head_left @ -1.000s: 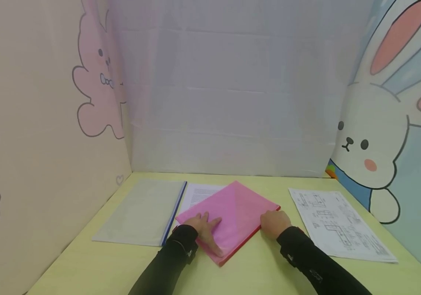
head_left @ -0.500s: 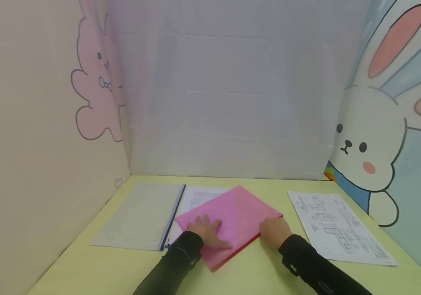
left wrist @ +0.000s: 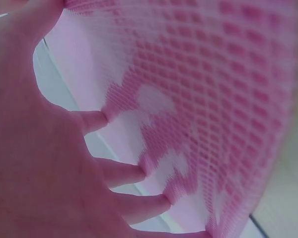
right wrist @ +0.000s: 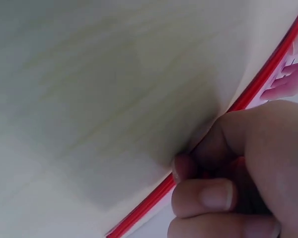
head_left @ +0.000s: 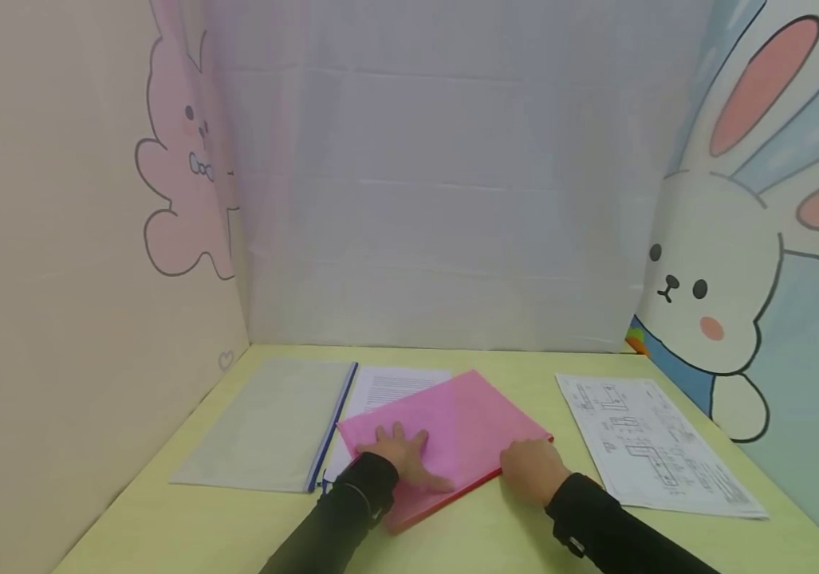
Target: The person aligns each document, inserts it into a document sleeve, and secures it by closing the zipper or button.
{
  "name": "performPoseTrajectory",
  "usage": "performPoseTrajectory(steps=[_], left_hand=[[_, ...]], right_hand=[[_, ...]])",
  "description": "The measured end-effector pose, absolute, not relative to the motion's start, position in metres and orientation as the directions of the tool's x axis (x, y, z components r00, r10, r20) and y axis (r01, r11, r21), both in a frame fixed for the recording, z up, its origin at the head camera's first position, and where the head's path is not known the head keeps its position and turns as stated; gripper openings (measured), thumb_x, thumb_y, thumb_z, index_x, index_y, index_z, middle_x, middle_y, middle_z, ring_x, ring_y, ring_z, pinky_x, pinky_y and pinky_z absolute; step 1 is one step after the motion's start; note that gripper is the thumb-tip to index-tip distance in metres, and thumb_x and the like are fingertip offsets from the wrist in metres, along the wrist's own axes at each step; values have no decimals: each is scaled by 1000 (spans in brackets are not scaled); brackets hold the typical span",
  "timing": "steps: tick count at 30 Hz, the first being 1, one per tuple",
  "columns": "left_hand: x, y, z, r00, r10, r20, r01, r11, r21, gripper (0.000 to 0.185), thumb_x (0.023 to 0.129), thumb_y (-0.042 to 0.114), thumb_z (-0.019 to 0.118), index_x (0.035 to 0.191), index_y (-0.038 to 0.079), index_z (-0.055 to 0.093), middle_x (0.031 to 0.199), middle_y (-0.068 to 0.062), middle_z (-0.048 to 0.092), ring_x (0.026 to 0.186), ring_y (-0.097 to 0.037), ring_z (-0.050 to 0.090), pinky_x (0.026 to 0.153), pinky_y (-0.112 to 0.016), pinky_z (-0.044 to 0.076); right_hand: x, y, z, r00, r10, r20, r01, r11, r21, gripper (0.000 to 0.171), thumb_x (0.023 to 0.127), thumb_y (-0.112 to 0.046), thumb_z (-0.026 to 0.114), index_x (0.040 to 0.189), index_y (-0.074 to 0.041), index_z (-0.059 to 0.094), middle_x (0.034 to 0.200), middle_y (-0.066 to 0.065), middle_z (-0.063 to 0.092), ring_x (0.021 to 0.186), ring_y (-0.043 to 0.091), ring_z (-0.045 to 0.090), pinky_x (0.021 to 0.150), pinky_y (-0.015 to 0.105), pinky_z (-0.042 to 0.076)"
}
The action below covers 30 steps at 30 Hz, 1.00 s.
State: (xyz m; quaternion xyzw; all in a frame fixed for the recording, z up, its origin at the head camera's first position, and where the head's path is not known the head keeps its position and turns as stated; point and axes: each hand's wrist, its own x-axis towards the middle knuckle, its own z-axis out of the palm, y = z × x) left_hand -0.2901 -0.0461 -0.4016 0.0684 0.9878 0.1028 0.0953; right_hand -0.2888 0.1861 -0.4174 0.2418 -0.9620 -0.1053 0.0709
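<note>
A: What do I have nearest me?

B: My left hand [head_left: 403,456] lies flat, fingers spread, on the pink mesh folder [head_left: 452,426]. My right hand [head_left: 529,469] pinches its red edge, fingers curled.

A: And the folder?

B: Angled on the yellow table [head_left: 165,526], over a printed sheet [head_left: 391,387]. Farther left lies a grey folder [head_left: 265,422], farther right a drawing sheet [head_left: 649,442].

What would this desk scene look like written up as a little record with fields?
Left hand: lies flat with spread fingers on the pink folder
Right hand: curled fingers grip the folder's red edge
Under the folder: a printed sheet, partly covered
Left of it: a grey folder with a blue spine
Right of it: a sheet of drawings
Surface: yellow-green table
</note>
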Motion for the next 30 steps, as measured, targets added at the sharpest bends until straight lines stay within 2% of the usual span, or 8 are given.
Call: performPoseTrajectory(steps=[4,7,11,19,30], left_hand=[[-289,-45,-400,-972,150,-178,110,969,220,104,70,76,76,155,23,44,161,-23,31,146,-51,28,101,-80,29],[-289,-46,-399,-972,153,-178,111,968,226,104,71,75,76,155,23,44,162,-23,30,146,-52,26,102,-79,29],[-289,-46,-398,-972,156,-175,113,966,233,104,70,74,77,154,22,45,161,-23,30,146,-52,26,102,-79,30],[-287,-46,-399,-974,160,-162,125,970,207,104,70,76,76,154,23,45,160,-21,34,144,-51,30,100,-78,33],[-289,-42,-400,-973,149,-176,118,977,177,103,71,76,75,155,24,44,161,-21,33,146,-50,29,101,-79,32]], right_hand=[[-293,190,-420,-879,-468,87,-447,875,187,25,89,-9,67,66,-7,56,59,1,43,55,17,37,51,38,41],[-295,191,-420,-889,-453,65,-440,885,156,23,90,-10,66,68,-7,58,61,1,43,57,18,37,53,38,39],[-296,192,-421,-888,-456,54,-443,882,159,23,91,-12,67,70,-6,60,61,2,44,57,19,38,54,37,37],[-299,198,-423,-894,-444,57,-428,887,174,23,91,-11,67,70,-5,59,60,3,43,56,20,39,56,39,45],[-304,207,-422,-923,-385,6,-383,921,62,19,93,-10,65,77,-2,60,65,7,46,61,25,43,61,43,42]])
